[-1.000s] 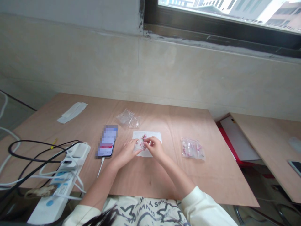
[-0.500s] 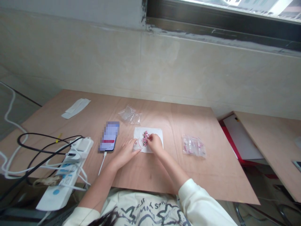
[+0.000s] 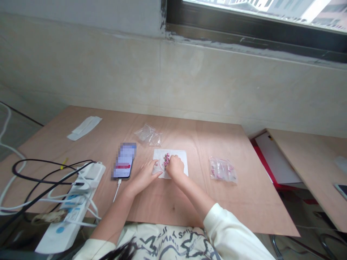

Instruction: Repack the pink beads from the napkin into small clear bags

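Note:
On a white sheet of paper [image 3: 182,153] lies a pile of small pink-and-dark beads [image 3: 166,159]. My left hand [image 3: 148,173] is at the paper's left edge, its thumb and fingers closed on a small clear zip bag [image 3: 159,165] with a red line along it. Over the right side of the beads, my right hand [image 3: 175,167] is closed with its fingertips turned down. The back of that hand covers the fingertips, so what they pinch is hidden.
Clear plastic bags [image 3: 149,135] lie behind the paper, and a bag with pink pieces [image 3: 223,169] to its right. A phone [image 3: 124,161] on a charging cable lies left. Farther left are a white power strip [image 3: 72,209] with tangled cables and a white strip [image 3: 84,128].
My right hand has shifted slightly left and turned, so its fingertips now dip out of sight by the beads. My left hand keeps its place on the bag. The view has tilted slightly.

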### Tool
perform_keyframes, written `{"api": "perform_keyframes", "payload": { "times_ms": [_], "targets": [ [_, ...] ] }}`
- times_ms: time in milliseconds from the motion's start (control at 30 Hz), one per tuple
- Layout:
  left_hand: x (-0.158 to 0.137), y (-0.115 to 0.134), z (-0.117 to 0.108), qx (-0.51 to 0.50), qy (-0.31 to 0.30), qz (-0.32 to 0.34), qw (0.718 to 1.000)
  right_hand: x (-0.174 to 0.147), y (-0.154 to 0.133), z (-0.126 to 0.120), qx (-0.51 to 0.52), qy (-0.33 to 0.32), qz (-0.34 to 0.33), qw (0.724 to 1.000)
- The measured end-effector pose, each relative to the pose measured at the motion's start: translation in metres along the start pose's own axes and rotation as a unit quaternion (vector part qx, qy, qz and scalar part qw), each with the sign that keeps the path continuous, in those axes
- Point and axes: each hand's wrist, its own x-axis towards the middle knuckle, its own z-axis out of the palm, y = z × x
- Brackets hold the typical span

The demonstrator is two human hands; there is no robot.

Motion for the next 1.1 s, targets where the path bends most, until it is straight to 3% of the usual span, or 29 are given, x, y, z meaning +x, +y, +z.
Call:
{"api": "perform_keyframes", "payload": {
  "times_ms": [133,267,400,533,700,800,967,1100],
  "targets": [
    [0.006,-0.005,0.001,0.013,-0.005,0.013,1.000,0.000,0.003,-0.001,0.021,-0.001,0.009,1.000],
    [0.007,-0.004,0.003,0.018,-0.001,0.016,1.000,-0.001,0.012,-0.006,0.107,0.021,0.020,0.994],
    [0.004,0.005,0.005,0.002,0.004,0.016,1.000,-0.007,0.012,-0.016,0.206,0.017,-0.061,0.976],
    [0.000,0.015,0.009,-0.032,0.015,0.011,0.999,-0.019,0.005,-0.026,0.262,-0.045,-0.140,0.954],
    [-0.007,0.020,0.010,-0.066,0.053,-0.025,0.996,-0.037,0.007,-0.029,0.353,0.006,-0.123,0.928],
    [-0.013,0.025,0.004,-0.095,0.082,-0.036,0.991,-0.042,0.012,-0.030,0.410,0.003,-0.125,0.903],
    [-0.016,0.031,-0.014,-0.247,0.024,-0.030,0.968,-0.043,0.017,-0.043,0.460,0.026,-0.116,0.880],
    [-0.009,0.030,-0.024,-0.269,0.019,-0.001,0.963,-0.043,0.020,-0.053,0.510,0.028,-0.122,0.851]
  ]
}}
